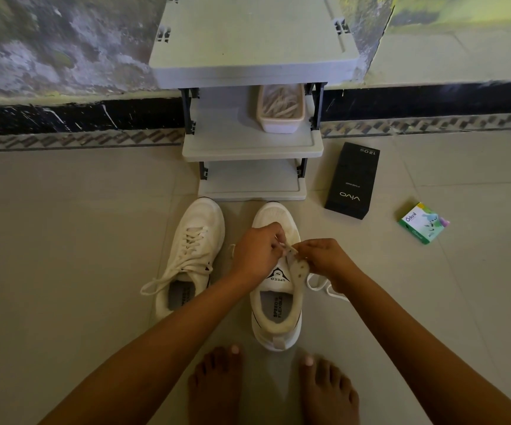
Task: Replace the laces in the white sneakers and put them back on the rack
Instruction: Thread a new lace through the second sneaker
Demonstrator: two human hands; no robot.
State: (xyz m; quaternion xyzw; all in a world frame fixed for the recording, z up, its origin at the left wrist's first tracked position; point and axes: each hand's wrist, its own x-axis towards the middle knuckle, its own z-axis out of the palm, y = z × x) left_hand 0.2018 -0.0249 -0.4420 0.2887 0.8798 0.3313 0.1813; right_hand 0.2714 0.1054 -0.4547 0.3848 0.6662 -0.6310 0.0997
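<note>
I see both white sneakers standing on the floor [64, 240] just in front of the rack [252, 145], toes pointing at its lowest shelf. The laced sneaker [193, 240] sits before the rack's left half, its lace ends loose. The open sneaker [275, 305] sits before the right half, with empty eyelets showing on its flap.

My left hand [255, 251] is over that shoe's tongue, fingers curled and pinching the lace [318, 285]. My right hand [324, 257] meets it, fingers pinched on the eyelet flap. The rest of the lace trails on the floor beside the shoe.

On the rack's middle shelf is a tub of laces [280, 118]. To the right of the rack lie a black box [352, 180] and, farther out, a green box [423, 222].
</note>
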